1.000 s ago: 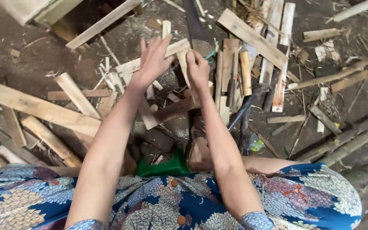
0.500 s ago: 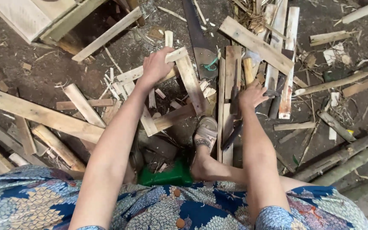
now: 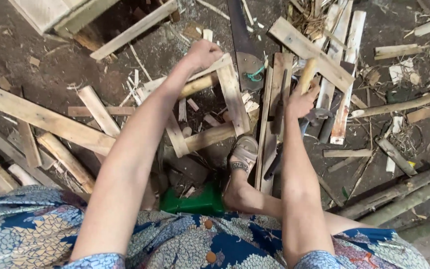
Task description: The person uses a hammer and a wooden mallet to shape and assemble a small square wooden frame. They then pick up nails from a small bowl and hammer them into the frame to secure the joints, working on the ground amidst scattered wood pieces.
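1. I see the left hand (image 3: pixel 204 54) fisted on the top slat of a nailed wooden frame (image 3: pixel 210 112).
2. Right hand (image 3: pixel 300 102) is wrapped round a wooden handle (image 3: pixel 308 74), just right of the frame.
3. Sandalled foot (image 3: pixel 243 155) sits between the forearms, beside the frame's lower slat.
4. Handsaw (image 3: pixel 242 47) lies beyond both hands.

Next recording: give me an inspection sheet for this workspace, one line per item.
Surface: dirt ground strewn with chips.
Job's things: wooden frame of nailed slats; hammer with a wooden handle.
Clutter: loose planks, a handsaw, poles, a green block.
Hands: left hand grips the frame's top slat; right hand closed around the hammer handle.
Cables: nothing seen.
Surroundings: sandalled foot beside the frame; a pale crate at the top left.
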